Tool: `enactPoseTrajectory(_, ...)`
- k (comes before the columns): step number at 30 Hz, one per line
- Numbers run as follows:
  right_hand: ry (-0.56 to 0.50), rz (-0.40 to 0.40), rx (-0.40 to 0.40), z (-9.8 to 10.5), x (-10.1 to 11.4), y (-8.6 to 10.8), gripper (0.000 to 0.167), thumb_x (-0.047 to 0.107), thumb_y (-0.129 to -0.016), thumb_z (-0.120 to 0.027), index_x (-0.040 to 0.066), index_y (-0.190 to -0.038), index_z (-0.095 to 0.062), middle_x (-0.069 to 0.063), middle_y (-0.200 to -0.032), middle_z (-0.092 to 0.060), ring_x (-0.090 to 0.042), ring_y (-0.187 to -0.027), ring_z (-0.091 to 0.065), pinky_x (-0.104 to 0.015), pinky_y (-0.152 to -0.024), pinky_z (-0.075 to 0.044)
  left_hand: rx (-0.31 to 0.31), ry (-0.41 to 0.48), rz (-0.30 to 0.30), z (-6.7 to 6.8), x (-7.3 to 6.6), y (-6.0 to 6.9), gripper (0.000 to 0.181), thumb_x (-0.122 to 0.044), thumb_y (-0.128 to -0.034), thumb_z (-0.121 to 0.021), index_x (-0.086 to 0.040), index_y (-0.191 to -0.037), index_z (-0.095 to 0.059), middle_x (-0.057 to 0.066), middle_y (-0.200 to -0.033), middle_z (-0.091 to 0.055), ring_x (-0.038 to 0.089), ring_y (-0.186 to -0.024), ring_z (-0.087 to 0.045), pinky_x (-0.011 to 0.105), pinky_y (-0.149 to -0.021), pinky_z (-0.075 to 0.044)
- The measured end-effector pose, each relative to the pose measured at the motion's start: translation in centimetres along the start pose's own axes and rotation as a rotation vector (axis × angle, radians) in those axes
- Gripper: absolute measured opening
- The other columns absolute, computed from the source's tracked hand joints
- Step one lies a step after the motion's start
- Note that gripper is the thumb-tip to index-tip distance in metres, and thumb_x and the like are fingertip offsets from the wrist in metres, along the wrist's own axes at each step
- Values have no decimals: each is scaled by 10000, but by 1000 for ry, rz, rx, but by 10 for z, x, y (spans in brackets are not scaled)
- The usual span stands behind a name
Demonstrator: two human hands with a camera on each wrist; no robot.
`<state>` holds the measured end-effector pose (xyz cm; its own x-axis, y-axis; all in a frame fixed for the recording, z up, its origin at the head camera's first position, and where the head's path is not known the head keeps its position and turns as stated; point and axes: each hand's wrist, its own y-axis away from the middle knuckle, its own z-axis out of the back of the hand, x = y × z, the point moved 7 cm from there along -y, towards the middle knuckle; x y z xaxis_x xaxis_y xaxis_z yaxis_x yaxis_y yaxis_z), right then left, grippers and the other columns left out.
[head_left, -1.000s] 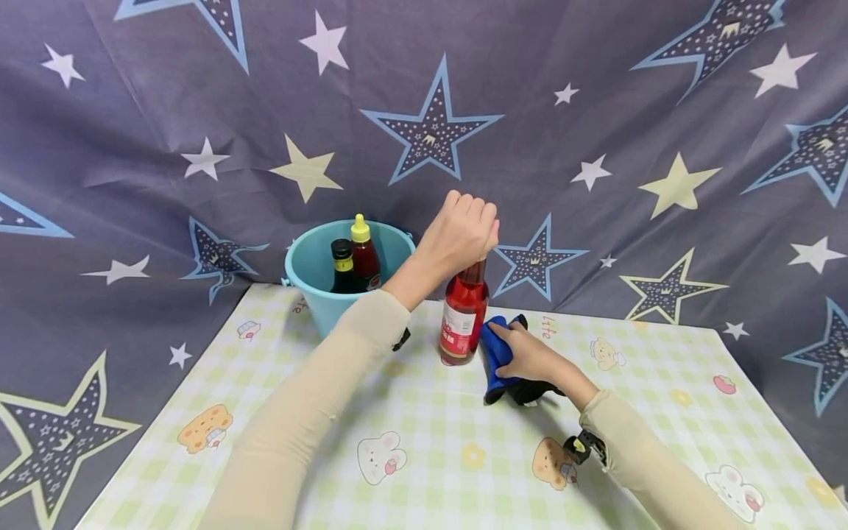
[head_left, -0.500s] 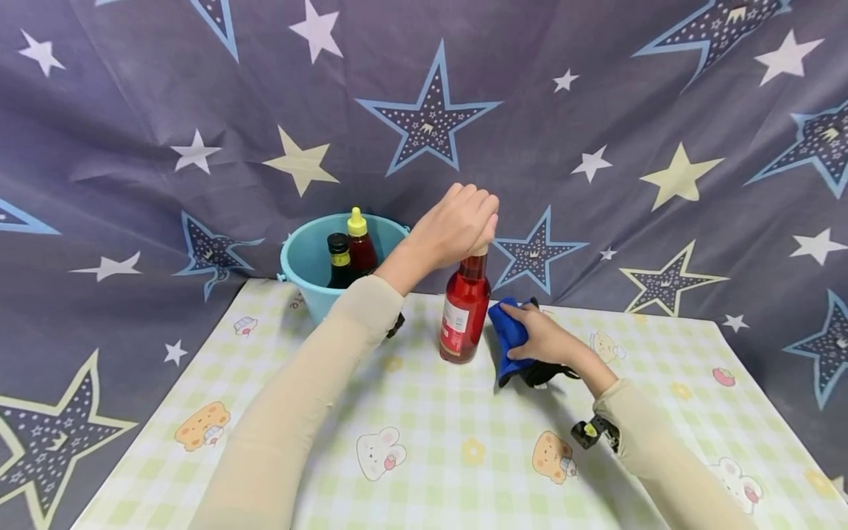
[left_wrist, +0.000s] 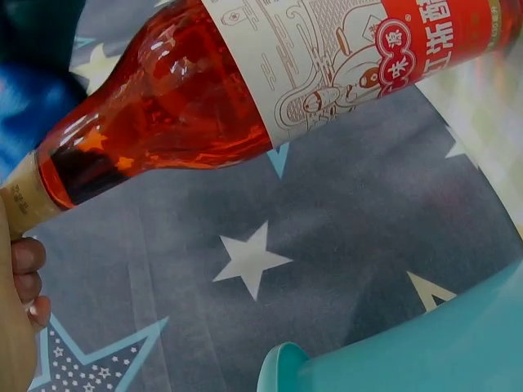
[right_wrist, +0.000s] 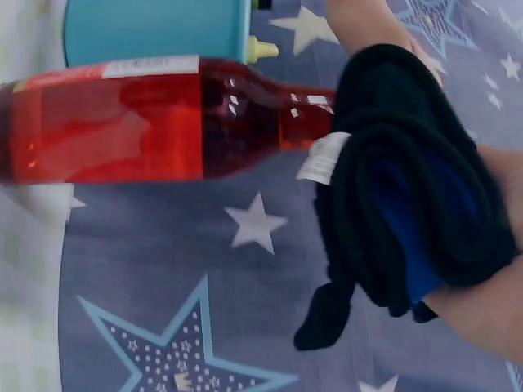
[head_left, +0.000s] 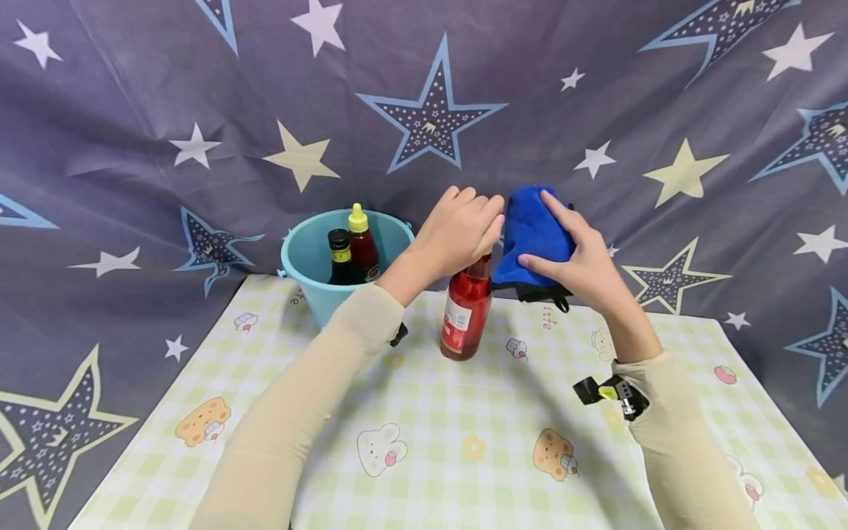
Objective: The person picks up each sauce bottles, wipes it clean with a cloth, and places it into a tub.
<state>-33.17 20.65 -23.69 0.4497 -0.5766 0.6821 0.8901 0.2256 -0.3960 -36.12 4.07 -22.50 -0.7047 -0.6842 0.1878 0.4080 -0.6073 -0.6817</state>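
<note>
My left hand (head_left: 460,228) grips the capped neck of a glass bottle of red vinegar (head_left: 466,313), which stands nearly upright on the table. In the left wrist view the bottle (left_wrist: 196,90) shows a white and red label, and curled fingers (left_wrist: 29,278) hold the neck. A folded blue cloth with black edging (head_left: 533,235) is in my right hand (head_left: 586,258), thumb on one side and fingers on the other. Raised off the table, it is right beside the bottle's top. The right wrist view shows the cloth's dark folds (right_wrist: 400,180) and a white tag.
Left of the bottle stands a light-blue bucket (head_left: 314,294). Inside it are a black-capped bottle (head_left: 341,258) and a yellow-topped squeeze bottle (head_left: 362,246). A checked cloth covers the table (head_left: 437,419), and a starry curtain (head_left: 517,73) hangs right behind.
My right hand has lifted the blue cloth off the table, up beside the bottle's neck. The left hand has stayed on the bottle's top, and the bottle has barely shifted.
</note>
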Motion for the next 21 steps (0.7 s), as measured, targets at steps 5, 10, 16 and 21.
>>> enactPoseTrajectory(5, 16, 159, -72, -22, 13, -2, 918, 77, -852, -812, 192, -1611, -309, -229, -1560, -384, -390, -1407, -389, -607, -1142, -344, -2, 3, 19, -2, 0, 0, 336, -297, -1083, -391, -67, -1159, -624, 58, -900, -685, 241, -824, -554, 341, -764, -427)
enactPoseTrajectory(10, 42, 207, -97, -43, 8, 3, 964, 119, -868, -793, 208, -1636, -218, -238, -1566, -303, -392, -1414, -365, -610, -1129, -373, -5, 11, 33, -3, -3, -1, 324, -296, -1087, -386, -68, -1120, -613, 63, -861, -653, 235, -822, -561, 334, -756, -438)
enactPoseTrajectory(16, 77, 226, -83, -55, 3, 6, 967, 137, -889, -776, 177, -1643, -173, -251, -1578, -251, -419, -1410, -377, -614, -1119, -395, -17, 26, 56, -3, -3, 1, 318, -278, -1089, -379, -56, -1117, -605, 69, -843, -652, 239, -786, -558, 333, -726, -436)
enactPoseTrajectory(21, 116, 258, -63, -62, 2, 8, 951, 135, -892, -773, 105, -1635, -179, -267, -1562, -273, -406, -1414, -368, -595, -1128, -386, -16, 50, 74, -4, -1, 2, 311, -278, -1087, -380, -60, -1124, -598, 66, -870, -671, 229, -779, -559, 319, -724, -439)
